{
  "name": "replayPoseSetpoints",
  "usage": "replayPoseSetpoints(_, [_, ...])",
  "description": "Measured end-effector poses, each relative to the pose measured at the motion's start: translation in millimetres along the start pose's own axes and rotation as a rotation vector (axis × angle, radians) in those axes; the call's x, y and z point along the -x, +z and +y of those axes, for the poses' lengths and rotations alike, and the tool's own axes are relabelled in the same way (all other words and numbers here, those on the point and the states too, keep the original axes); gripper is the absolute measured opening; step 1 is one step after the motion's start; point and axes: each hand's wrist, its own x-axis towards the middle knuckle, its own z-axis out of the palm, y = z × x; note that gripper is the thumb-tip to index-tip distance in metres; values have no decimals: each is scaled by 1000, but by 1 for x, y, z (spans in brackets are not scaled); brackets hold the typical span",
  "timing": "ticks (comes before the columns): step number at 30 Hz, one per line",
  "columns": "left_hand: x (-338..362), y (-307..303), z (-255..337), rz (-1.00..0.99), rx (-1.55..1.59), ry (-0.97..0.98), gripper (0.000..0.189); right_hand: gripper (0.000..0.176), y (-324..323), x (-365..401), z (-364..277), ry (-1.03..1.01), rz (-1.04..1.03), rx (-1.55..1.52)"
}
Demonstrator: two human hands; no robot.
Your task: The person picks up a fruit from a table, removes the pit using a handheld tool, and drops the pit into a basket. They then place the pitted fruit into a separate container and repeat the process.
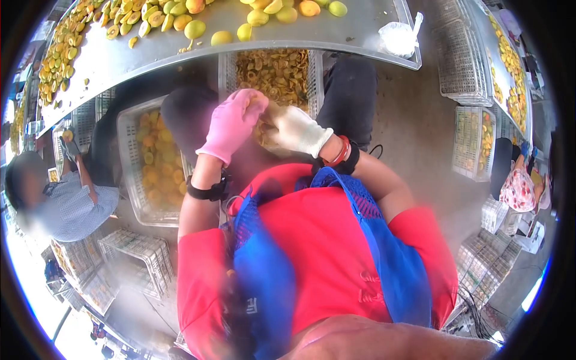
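Observation:
My left hand point(233, 125), in a pink glove, has its fingers curled in front of my body. What it holds, if anything, is hidden by the fingers. Close beside it, my right hand point(298, 130) in a whitish glove is also closed, its fingertips blurred and pointing toward the left hand. I cannot make out what lies between them. Below both hands, between my knees, stands a plastic crate point(317, 75) full of brownish-yellow peels or cut scraps point(273, 72).
A metal table point(336, 37) ahead carries yellow-green fruit point(195, 29), some halved, and a white plastic bag point(398, 39). A crate point(128, 162) of orange-yellow fruit stands left. A co-worker point(78, 201) sits farther left; another person point(517, 186) is at right. Stacked crates point(462, 60) stand right.

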Motion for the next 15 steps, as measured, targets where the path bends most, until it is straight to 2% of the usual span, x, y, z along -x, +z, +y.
replayPoseSetpoints(2, [-8, 3, -2, 26, -58, -55, 22, 28, 6, 4, 2, 139, -81, 67])
replayPoseSetpoints(3, [-14, 2, -1, 60, -51, -15, 22, 27, 6, 5, 0, 212, -120, 99])
replayPoseSetpoints(5, [-31, -5, 4, 127, -32, 66, 22, 28, 6, 7, 3, 227, -125, 126])
replayPoseSetpoints(7, [-61, -18, -14, 192, -115, 272, 27, 29, 5, 5, 8, 238, -135, 156])
replayPoseSetpoints(10, [-121, -49, -43, 375, -263, 67, 39, 30, 0, 2, 14, 217, -73, 124])
replayPoseSetpoints(11, [-148, -55, -66, 511, -530, 51, 47, 30, -2, 0, 14, 224, -61, 120])
replayPoseSetpoints(12, [-169, -65, -73, 429, -613, -134, 59, 30, -4, -1, 13, 230, -48, 117])
replayPoseSetpoints(15, [-227, -77, -110, 132, -561, -452, 71, 31, -7, -2, 16, 195, -6, 55])
